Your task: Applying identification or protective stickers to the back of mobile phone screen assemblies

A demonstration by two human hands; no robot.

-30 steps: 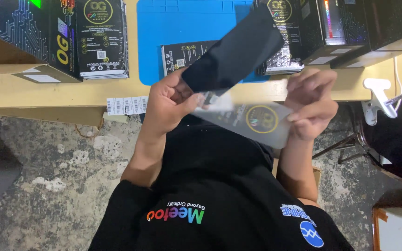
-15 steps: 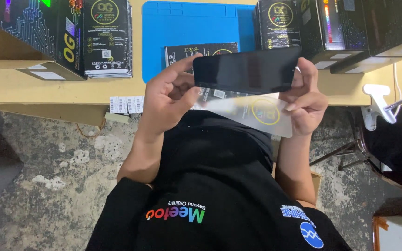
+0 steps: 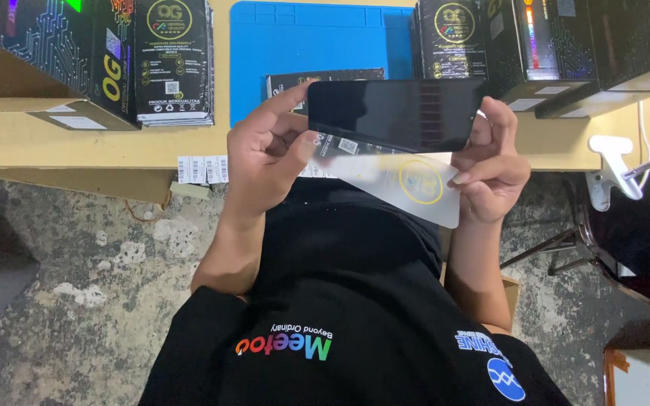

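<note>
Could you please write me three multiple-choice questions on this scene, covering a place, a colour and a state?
1. Where does the blue mat lie?
A. on the floor
B. on the table, between black boxes
C. on the person's lap

2. What colour is the ring printed on the clear film?
A. red
B. yellow
C. green

3. How is the dark panel held?
A. by one hand alone
B. it lies flat on the mat
C. level, between the left hand and the right hand

Answers:
1 B: boxes stand either side of it on the tabletop.
2 B: the ring shows yellow.
3 C: fingers grip each end.
</note>
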